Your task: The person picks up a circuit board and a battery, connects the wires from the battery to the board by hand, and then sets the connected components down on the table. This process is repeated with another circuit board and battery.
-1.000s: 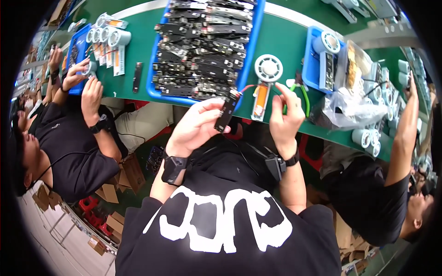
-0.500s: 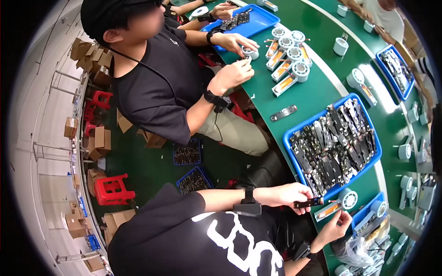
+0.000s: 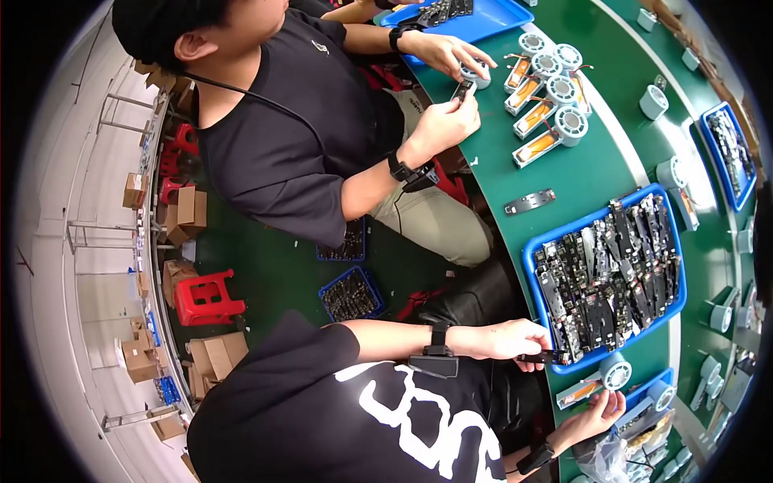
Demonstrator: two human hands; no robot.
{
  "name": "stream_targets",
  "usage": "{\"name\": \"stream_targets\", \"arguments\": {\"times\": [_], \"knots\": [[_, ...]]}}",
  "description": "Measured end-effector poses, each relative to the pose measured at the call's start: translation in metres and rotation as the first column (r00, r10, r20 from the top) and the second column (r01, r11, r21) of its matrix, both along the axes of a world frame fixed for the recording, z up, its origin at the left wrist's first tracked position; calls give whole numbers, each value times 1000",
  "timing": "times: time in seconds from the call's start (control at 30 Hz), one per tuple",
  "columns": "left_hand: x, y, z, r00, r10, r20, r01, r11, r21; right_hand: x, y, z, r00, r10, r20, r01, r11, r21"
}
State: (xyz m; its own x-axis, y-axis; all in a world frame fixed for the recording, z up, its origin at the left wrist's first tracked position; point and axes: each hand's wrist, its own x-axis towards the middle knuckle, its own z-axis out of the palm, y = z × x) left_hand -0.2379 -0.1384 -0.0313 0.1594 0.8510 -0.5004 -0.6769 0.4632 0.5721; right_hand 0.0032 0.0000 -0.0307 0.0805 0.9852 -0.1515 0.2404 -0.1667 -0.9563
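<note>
My left hand (image 3: 519,342) is closed on one end of a narrow black circuit board strip (image 3: 541,357), held by the near corner of a blue tray (image 3: 527,266). Many similar dark strips (image 3: 604,278) fill that tray. Below, at the table edge, my right hand (image 3: 600,412) pinches the side of a pale blue handheld fan (image 3: 616,373). The fan's handle is uncovered and shows an orange cell (image 3: 581,392). Just past that hand, another fan (image 3: 662,394) rests in a small blue tray (image 3: 668,375).
A co-worker's hands (image 3: 451,113) handle a fan and a dark strip. Several open fans (image 3: 555,97) stand grouped on the green table (image 3: 499,173), with a loose curved strip (image 3: 530,202) nearby. A clear plastic bag (image 3: 604,457) lies near my right wrist. A red stool (image 3: 208,298) stands on the floor.
The whole view has shifted, moving the table rightward and down. My left hand has tilted the circuit board. My right fingers have moved from the fan's handle toward its round head.
</note>
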Motion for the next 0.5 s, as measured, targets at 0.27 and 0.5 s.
{"name": "stream_targets", "arguments": {"times": [0.27, 0.5], "knots": [[16, 5, 8, 977, -61, -202, 52, 997, -49, 26, 2, -31, 939, 78, -335, -72, 997, 31], [61, 49, 46, 592, -33, -806, 193, 976, 102, 7, -5, -15, 934, 139, -329, -136, 990, 32]]}}
